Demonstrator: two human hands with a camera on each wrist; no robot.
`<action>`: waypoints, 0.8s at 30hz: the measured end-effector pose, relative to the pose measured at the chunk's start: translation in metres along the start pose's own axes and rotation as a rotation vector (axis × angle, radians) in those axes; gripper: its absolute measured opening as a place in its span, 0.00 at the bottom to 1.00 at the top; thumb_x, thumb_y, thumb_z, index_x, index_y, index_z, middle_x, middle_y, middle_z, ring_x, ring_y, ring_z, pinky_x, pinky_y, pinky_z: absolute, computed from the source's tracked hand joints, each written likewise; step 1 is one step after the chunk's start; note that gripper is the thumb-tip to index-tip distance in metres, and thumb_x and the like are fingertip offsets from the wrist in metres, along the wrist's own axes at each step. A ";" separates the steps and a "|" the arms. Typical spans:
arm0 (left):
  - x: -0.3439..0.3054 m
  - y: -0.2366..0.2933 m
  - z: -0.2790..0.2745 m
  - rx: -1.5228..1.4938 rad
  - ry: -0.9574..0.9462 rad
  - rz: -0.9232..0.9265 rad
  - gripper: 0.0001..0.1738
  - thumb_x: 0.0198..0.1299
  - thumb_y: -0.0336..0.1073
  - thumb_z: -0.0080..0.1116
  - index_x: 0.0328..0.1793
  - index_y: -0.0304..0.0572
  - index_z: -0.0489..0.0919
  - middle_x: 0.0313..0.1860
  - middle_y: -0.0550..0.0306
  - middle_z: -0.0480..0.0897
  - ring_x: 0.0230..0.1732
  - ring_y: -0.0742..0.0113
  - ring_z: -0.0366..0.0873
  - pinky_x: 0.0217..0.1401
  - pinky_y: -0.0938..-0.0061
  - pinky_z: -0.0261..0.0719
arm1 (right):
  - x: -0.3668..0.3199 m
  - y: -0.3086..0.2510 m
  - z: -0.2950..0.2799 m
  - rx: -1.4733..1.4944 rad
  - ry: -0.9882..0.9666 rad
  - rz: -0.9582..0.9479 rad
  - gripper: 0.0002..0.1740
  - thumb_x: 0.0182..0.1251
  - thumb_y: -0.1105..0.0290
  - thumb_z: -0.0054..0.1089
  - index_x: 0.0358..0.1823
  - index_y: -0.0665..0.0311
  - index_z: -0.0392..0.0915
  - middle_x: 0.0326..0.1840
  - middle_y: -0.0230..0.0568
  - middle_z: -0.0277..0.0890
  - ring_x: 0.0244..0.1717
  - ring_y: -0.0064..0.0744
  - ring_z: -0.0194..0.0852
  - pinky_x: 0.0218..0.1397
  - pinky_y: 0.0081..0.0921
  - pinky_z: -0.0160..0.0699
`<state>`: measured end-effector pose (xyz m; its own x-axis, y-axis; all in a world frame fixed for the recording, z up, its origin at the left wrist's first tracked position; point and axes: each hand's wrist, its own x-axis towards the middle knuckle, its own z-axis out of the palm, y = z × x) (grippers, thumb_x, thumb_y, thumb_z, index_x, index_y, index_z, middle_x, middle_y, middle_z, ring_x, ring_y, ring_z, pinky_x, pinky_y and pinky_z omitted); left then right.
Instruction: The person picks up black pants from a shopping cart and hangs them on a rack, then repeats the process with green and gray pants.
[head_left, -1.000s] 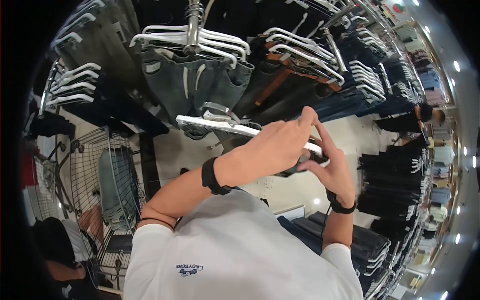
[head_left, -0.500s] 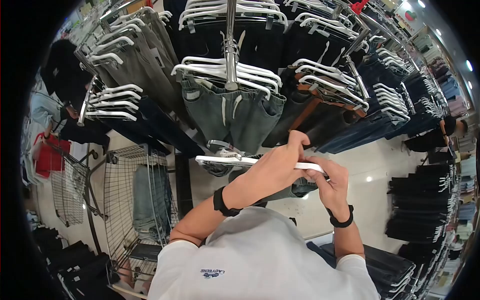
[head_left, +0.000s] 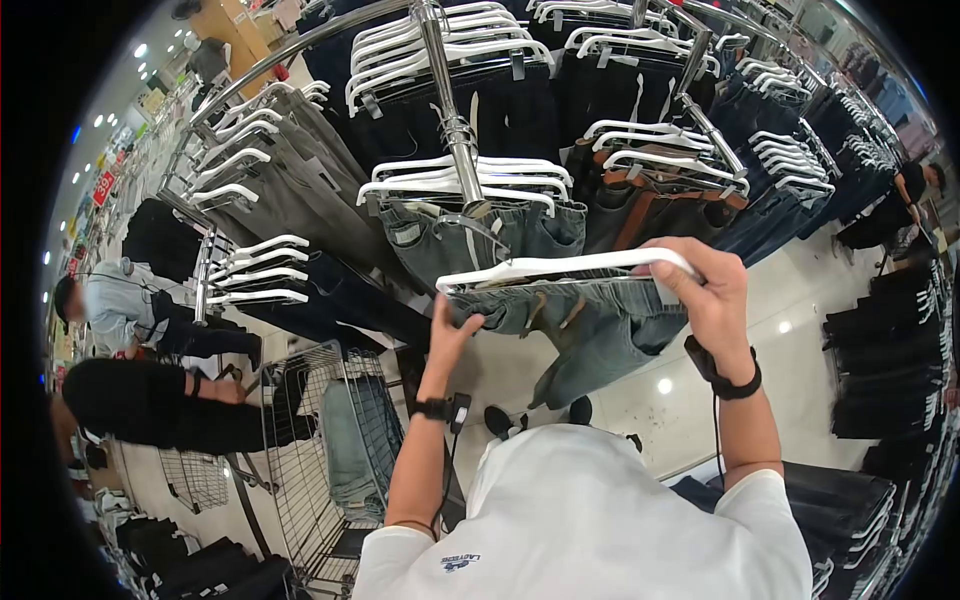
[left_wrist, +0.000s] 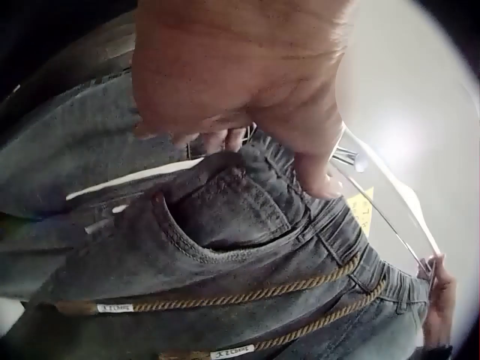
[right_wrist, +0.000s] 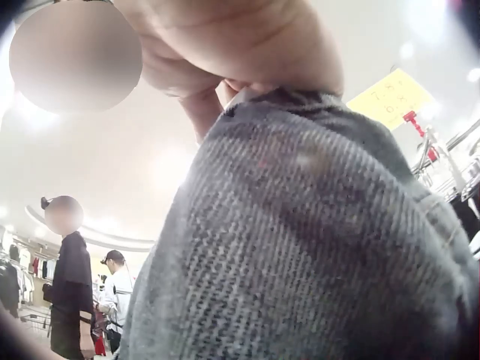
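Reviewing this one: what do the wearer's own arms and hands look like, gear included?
Short white sleeves; no gloves on the left hand or right hand. A black left strap and black right strap circle the wrists, each with a dark cable. A thin dark band sits near the left elbow.

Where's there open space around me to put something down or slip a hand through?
Bare floor shows between the held jeans and your right forearm, and again between that forearm and the dark trousers at far right. It's crowded ahead, where hangers pack the racks, and at left, where the cart holds folded jeans.
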<state>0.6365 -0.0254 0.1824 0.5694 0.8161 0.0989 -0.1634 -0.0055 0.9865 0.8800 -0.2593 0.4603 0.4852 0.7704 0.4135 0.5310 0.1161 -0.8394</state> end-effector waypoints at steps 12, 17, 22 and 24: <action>0.045 0.064 -0.042 -0.005 0.175 0.060 0.12 0.66 0.31 0.71 0.52 0.39 0.82 0.44 0.69 0.82 0.42 0.78 0.76 0.52 0.79 0.74 | 0.043 0.123 0.019 0.290 -0.118 0.242 0.13 0.79 0.65 0.60 0.51 0.67 0.88 0.45 0.30 0.89 0.45 0.16 0.78 0.53 0.19 0.74; 0.054 0.087 -0.074 0.090 0.152 0.024 0.13 0.67 0.30 0.70 0.55 0.38 0.83 0.49 0.65 0.85 0.49 0.76 0.80 0.57 0.76 0.76 | 0.066 0.161 0.053 0.364 -0.214 0.266 0.14 0.80 0.63 0.60 0.50 0.65 0.89 0.45 0.29 0.88 0.47 0.16 0.77 0.56 0.21 0.73; 0.068 0.073 -0.089 0.141 0.163 -0.017 0.14 0.66 0.30 0.71 0.56 0.35 0.85 0.47 0.62 0.89 0.47 0.77 0.82 0.55 0.78 0.77 | 0.071 0.199 0.077 0.256 -0.314 0.267 0.14 0.79 0.63 0.61 0.50 0.66 0.89 0.46 0.30 0.87 0.50 0.18 0.76 0.59 0.21 0.71; 0.069 0.062 -0.097 0.132 0.183 -0.055 0.14 0.66 0.30 0.70 0.56 0.35 0.85 0.47 0.62 0.88 0.47 0.77 0.82 0.55 0.78 0.77 | 0.069 0.209 0.082 0.273 -0.339 0.293 0.14 0.78 0.64 0.63 0.50 0.67 0.89 0.47 0.30 0.86 0.52 0.19 0.76 0.61 0.21 0.70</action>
<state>0.5875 0.0866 0.2377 0.4170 0.9084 0.0307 -0.0223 -0.0236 0.9995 0.9669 -0.1306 0.2842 0.3105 0.9494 0.0481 0.1845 -0.0105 -0.9828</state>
